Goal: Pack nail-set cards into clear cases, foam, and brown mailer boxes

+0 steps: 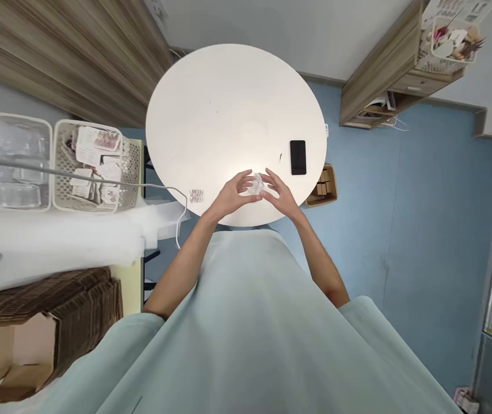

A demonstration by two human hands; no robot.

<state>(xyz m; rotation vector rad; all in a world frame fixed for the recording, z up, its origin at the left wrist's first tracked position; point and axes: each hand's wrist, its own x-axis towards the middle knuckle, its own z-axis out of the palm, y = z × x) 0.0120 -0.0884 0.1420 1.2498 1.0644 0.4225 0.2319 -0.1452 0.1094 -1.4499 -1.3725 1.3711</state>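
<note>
With the fingers of our left hand [231,196] and right hand [284,199] lightly grasping the clear plastic piece [256,184] over the white table [232,109]'s near side, we risk crushing or dropping it through uneven pressure.

Bright, w/ soft glare on tbl [237,103], edges warped.

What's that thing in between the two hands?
In the head view, something clear and crumpled-looking, like plastic, is between the left hand and the right hand. It's too small to tell exactly what.
</note>
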